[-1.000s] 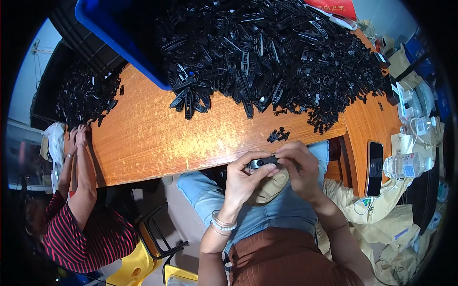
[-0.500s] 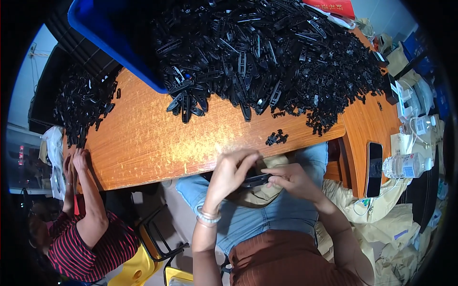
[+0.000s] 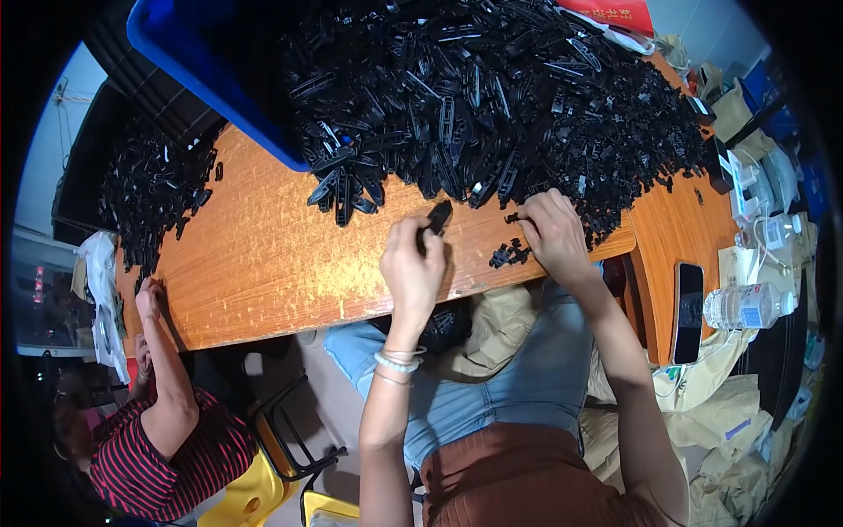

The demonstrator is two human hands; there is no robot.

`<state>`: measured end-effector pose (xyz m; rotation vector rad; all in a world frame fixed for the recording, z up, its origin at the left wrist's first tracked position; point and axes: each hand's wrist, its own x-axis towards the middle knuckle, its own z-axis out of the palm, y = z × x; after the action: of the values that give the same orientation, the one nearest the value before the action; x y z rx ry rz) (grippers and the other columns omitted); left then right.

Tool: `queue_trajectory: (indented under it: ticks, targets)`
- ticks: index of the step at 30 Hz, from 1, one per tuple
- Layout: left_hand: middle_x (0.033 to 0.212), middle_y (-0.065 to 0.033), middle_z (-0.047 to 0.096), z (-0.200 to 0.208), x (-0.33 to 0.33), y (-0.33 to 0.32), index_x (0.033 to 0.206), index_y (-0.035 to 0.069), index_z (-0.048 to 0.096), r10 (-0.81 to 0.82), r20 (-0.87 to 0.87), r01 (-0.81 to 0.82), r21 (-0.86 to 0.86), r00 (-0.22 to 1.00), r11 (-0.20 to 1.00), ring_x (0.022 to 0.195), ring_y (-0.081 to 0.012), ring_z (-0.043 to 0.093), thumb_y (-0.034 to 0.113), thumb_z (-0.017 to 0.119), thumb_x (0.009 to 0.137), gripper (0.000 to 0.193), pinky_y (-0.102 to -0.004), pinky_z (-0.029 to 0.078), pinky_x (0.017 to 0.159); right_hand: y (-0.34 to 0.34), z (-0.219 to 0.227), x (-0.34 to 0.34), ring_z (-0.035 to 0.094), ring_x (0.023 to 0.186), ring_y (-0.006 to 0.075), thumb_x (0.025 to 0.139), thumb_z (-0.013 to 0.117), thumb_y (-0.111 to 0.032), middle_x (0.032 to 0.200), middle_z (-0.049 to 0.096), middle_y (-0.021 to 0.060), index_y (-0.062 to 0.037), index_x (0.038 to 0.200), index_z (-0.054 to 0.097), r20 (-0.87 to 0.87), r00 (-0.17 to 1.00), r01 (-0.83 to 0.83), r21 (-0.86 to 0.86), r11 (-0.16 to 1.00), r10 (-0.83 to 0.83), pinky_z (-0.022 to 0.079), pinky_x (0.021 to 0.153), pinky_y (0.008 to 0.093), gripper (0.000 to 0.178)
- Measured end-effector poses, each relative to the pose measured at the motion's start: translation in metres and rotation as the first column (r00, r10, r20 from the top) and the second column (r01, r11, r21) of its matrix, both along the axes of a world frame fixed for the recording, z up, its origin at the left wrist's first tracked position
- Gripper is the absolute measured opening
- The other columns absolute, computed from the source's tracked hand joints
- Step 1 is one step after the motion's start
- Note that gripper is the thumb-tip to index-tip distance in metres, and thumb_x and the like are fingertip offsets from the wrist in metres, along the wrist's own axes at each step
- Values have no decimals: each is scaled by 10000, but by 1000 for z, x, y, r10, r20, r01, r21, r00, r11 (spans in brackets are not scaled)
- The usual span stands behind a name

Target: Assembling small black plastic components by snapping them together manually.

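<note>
My left hand (image 3: 413,263) is over the wooden table (image 3: 255,255) and holds a long black plastic part (image 3: 436,216) by its near end, its far end pointing at the big heap of black plastic parts (image 3: 492,97). To its right, my right hand (image 3: 551,230) rests on the table edge with its fingertips at the rim of the heap, pinching at a small black piece. A little cluster of small black pieces (image 3: 507,255) lies between the two hands.
A blue bin (image 3: 189,70) stands at the back left. A second heap of black parts (image 3: 149,189) lies at the left, near another person in a striped top (image 3: 167,439). A phone (image 3: 688,312) and a water bottle (image 3: 746,307) lie at the right.
Both hands have risen from my lap, where they held a part together, to the table. The left hand now carries the black part toward the heap; the right has reached the heap's edge.
</note>
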<state>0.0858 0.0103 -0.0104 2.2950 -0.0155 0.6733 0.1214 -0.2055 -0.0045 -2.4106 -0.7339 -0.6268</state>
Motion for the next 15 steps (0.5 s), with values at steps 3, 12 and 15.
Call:
queue_trajectory:
  ticks: [3,12,15]
  targets:
    - [790,-116,636,6,-20,5,946,-44,567,-199,-157,-40,-869,967,493,680,-146,646,10,494,911,97,-241,539,610,-4,0,-5,526,771,272,712,646,34,821,552,100,-7,789,559,14,998,-65,70,995,65,430,678,341,123]
    - [877,-149,666,31,-62,-6,1055,-83,553,-504,-101,145,-894,858,425,781,-165,666,-102,592,816,243,-239,551,720,26,48,-58,558,687,132,759,653,49,887,579,82,16,903,602,-267,899,-178,502,846,348,453,586,242,156]
    - [891,-131,666,33,-68,-13,1080,-68,550,-507,-96,153,-892,857,426,790,-146,660,-89,597,821,265,-203,529,718,37,46,-66,564,699,112,781,629,56,901,577,87,14,942,613,-260,900,-142,584,799,349,461,581,206,167]
